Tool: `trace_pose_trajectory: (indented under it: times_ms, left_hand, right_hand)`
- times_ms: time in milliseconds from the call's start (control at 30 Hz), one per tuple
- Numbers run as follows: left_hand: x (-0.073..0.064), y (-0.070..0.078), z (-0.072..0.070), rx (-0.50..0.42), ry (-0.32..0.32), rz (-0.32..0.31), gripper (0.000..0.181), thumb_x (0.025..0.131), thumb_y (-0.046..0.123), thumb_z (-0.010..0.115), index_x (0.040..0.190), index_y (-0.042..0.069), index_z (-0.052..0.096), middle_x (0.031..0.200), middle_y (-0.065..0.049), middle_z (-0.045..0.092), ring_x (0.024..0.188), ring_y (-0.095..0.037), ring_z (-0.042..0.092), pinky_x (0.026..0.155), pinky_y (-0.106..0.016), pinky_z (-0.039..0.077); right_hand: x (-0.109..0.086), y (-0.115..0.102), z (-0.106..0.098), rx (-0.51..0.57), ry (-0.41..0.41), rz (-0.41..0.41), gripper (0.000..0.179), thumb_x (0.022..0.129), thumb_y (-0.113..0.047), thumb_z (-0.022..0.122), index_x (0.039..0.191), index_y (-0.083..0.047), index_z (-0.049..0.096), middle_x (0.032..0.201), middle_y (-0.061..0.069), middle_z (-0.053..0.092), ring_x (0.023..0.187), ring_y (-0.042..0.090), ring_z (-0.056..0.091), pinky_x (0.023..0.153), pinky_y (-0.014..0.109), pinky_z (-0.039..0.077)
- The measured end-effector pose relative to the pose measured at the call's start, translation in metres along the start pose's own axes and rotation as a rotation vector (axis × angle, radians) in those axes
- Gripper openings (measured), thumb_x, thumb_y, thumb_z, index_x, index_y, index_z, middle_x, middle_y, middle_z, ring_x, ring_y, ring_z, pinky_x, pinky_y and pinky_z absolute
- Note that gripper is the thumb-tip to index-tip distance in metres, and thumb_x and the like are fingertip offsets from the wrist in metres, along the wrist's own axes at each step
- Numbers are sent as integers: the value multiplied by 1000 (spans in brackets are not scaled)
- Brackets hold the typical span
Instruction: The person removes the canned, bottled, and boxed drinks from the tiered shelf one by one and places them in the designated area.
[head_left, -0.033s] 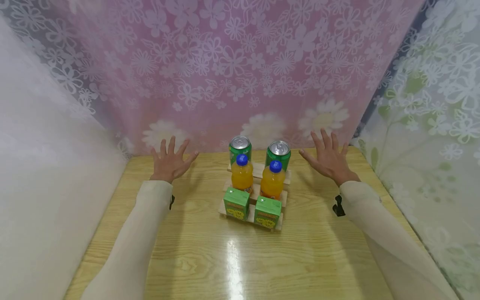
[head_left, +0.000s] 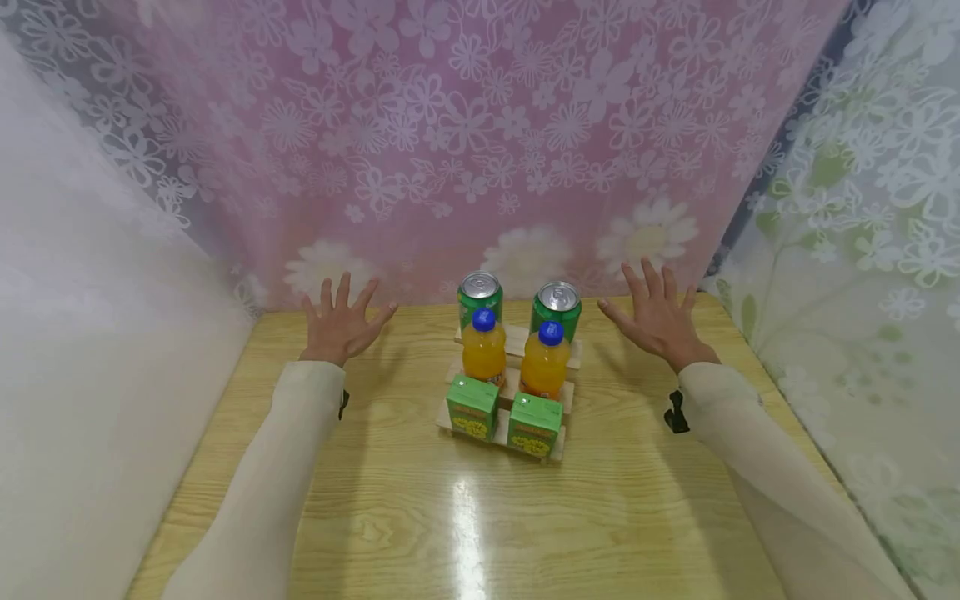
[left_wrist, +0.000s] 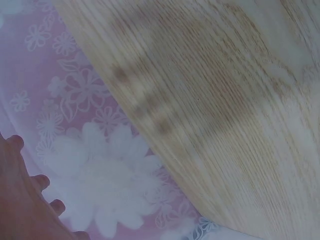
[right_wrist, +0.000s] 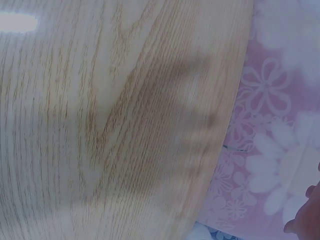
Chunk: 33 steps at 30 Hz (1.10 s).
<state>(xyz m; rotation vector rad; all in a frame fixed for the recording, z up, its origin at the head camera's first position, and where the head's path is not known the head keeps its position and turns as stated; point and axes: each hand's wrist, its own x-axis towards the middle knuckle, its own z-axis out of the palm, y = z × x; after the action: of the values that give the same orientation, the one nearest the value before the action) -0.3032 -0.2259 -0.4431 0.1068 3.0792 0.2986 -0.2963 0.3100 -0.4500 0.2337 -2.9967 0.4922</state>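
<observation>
My left hand is held out flat with its fingers spread, left of a small three-step wooden rack. On the rack's other side my right hand is spread the same way. Both hold nothing and cast shadows on the tabletop. Two green drink cans stand on the back step. Two orange juice bottles with blue caps are upright on the middle step. The front step carries two green juice boxes. Fingertips of the left hand and right hand show at the wrist views' edges.
The rack sits on a light wood-grain table, slightly turned. A pink flowered curtain hangs along the table's back edge. Pale sheets close in the left side and the right side.
</observation>
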Motion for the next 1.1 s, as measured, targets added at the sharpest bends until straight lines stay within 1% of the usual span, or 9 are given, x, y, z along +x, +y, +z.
trace_pose_trajectory:
  times_ms: [100, 267, 433, 567, 700, 833, 1000, 1100]
  left_hand:
    - [0, -1, 3, -10, -5, 0, 94, 100, 90, 17, 176, 36, 15, 184, -19, 2, 168, -53, -5, 125, -86, -4]
    - [1, -1, 5, -24, -10, 13, 96, 100, 91, 18, 176, 35, 16, 183, -20, 5, 167, -54, -2, 124, -86, -6]
    - [1, -3, 5, -61, 5, 27, 95, 100, 91, 21, 176, 33, 18, 183, -20, 8, 167, -54, 2, 124, -86, -4]
    - [1, -3, 4, -77, 23, 58, 94, 102, 88, 26, 176, 32, 20, 183, -19, 10, 167, -53, 6, 126, -84, 2]
    - [1, -1, 3, -83, 41, 86, 91, 102, 87, 29, 176, 33, 21, 182, -18, 14, 166, -51, 9, 128, -81, 7]
    - [3, 3, 2, -105, 54, 106, 90, 103, 86, 31, 175, 34, 23, 182, -17, 16, 167, -48, 11, 130, -78, 9]
    - [3, 8, 0, -163, 67, 144, 87, 104, 83, 37, 175, 34, 24, 182, -16, 16, 167, -47, 14, 132, -74, 14]
    - [3, 11, 0, -214, 73, 177, 84, 105, 79, 42, 175, 37, 23, 182, -15, 17, 167, -47, 16, 130, -76, 17]
  right_hand:
    - [1, 0, -1, -4, -4, -2, 97, 107, -74, 43, 177, -18, 6, 184, 18, -8, 167, 53, -11, 118, 90, -14]
    - [-3, 4, 1, 3, -3, 1, 98, 107, -74, 42, 177, -18, 5, 183, 19, -9, 166, 55, -8, 118, 90, -12]
    - [-5, 7, 0, 18, 34, -20, 96, 107, -70, 48, 177, -17, 9, 184, 20, -4, 166, 55, -2, 121, 89, -8]
    - [-8, 7, 0, 26, 61, -37, 95, 108, -68, 49, 177, -15, 12, 184, 20, -1, 166, 55, 0, 123, 87, -5]
    - [-10, 7, 0, 29, 82, -52, 95, 108, -70, 47, 176, -13, 13, 183, 22, 2, 166, 55, 3, 124, 87, 0]
    - [-14, 7, 0, 53, 92, -63, 95, 108, -67, 50, 176, -12, 13, 183, 21, 3, 166, 55, 4, 125, 85, 3]
    - [-20, 9, 2, 80, 103, -72, 94, 108, -61, 55, 176, -12, 13, 183, 22, 6, 166, 54, 6, 128, 82, 6]
    - [-22, 8, 4, 87, 108, -72, 95, 108, -61, 55, 177, -13, 10, 183, 22, 6, 166, 54, 7, 128, 80, 8]
